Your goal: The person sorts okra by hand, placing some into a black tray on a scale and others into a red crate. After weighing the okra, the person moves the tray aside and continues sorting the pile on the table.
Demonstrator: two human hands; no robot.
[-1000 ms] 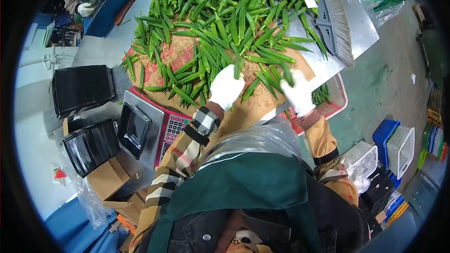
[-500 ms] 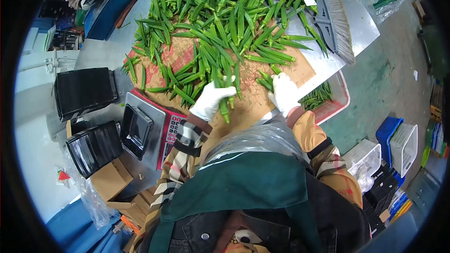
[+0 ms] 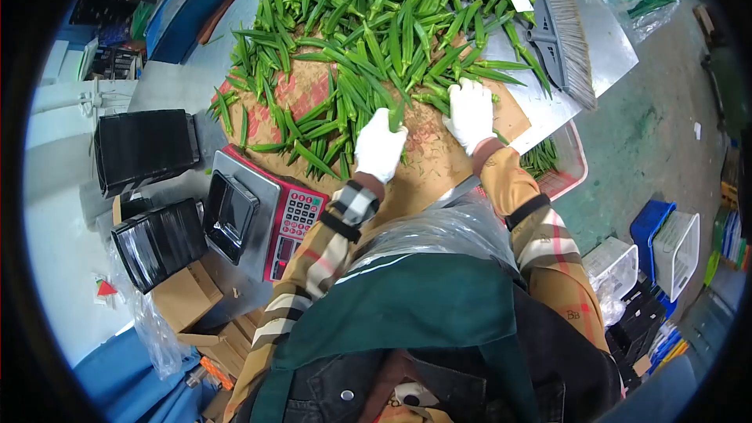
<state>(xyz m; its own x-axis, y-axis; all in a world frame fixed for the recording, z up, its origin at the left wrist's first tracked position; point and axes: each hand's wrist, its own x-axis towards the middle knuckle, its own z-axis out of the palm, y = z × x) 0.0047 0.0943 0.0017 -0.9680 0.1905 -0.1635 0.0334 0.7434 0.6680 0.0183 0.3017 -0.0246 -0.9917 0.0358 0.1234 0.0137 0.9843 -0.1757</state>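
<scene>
A large heap of green okra (image 3: 407, 23) covers the far part of a cardboard sheet (image 3: 427, 180) on the metal table. My left hand (image 3: 381, 145), in a white glove, is at the near edge of the heap with its fingers closed on an okra pod (image 3: 397, 116) that points away from me. To its right, my right hand (image 3: 471, 115), also gloved, curls over okra pods at the heap's right edge. Pod ends show on both sides of its fingers; its grip underneath is partly hidden.
Left of the cardboard, a red scale (image 3: 294, 219) carries a black tray (image 3: 231, 218). Stacks of black trays (image 3: 145, 153) stand further left. A grey brush (image 3: 568, 51) lies on the table at right. Below the table's right edge is a crate (image 3: 578, 163) with okra.
Both hands have moved forward toward the heap, the left also slightly right. The pods that stuck out of the left hand toward me no longer show there.
</scene>
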